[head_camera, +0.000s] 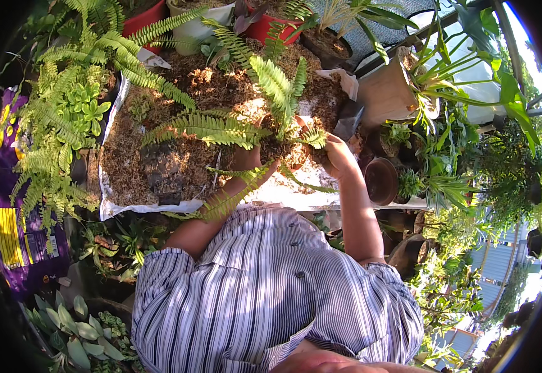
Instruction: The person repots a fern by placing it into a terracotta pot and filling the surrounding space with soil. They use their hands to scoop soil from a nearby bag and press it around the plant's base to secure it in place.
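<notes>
A sword fern (275,88) with long fronds stands in a small terracotta-coloured pot (304,161) before me, with brown fibrous potting mix around its base. My left hand (267,169) reaches to the left side of the fern's base. Fronds and mix cover most of it, so its grip cannot be made out. On the pot's right side is my right hand (338,156), fingers bent, close to the rim and a short frond tip. Whatever lies under those fingers is hidden.
Loose potting mix (126,154) covers a white sheet (104,198). A black plastic piece (161,170) lies left. An empty brown pot (381,181) and a large tilted pot (387,91) are right. Red pots (145,25) stand behind; a purple printed bag (28,242) is far left.
</notes>
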{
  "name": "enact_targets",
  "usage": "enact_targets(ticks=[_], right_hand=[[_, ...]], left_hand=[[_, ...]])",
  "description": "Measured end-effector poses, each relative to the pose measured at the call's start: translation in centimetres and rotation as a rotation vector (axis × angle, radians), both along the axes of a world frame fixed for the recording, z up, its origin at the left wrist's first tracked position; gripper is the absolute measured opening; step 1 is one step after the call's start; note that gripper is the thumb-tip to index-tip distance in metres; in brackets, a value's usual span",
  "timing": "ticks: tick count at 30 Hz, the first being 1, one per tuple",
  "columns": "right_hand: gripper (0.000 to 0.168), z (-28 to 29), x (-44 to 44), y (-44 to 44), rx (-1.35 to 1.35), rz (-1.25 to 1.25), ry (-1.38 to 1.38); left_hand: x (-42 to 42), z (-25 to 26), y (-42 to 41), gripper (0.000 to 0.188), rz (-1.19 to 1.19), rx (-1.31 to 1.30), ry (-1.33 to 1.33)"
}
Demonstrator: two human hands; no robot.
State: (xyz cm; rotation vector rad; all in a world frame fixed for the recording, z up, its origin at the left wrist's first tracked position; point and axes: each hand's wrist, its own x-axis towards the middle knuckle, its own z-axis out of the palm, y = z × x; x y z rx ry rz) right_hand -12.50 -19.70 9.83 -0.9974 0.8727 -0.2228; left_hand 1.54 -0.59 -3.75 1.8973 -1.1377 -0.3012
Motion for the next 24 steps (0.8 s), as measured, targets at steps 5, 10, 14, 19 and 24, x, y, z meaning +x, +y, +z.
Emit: enact_targets(ticks=[5, 10, 14, 19, 24], right_hand=[[0.05, -3.4, -1.7, 1.0, 0.587, -0.145, -0.198], [0.039, 2.8, 1.4, 5.3, 0.449, -0.127, -0.172], [0.045, 2.7, 0.6, 4.6, 0.234, -0.065, -0.11], [0.062, -4.3, -3.4, 3.5, -0.266, -0.086, -0.055], [0.089, -8.3, -6.2, 4.1, -0.98, -0.045, 0.088]], left_hand=[[-1.3, 1.2, -1.3, 0.088, -0.005, 0.016, 0.069], [-2.1, -6.8, -2.9, 0.082, 0.161, -0.013, -0.199], [-2.1, -9.4, -3.0, 0.087, 0.023, -0.227, 0.657], [-1.8, -6.3, -2.4, 0.09, -0.051, -0.267, 0.273], [-1.0, 2.3, 0.6, 0.098, -0.148, -0.132, -0.049]])
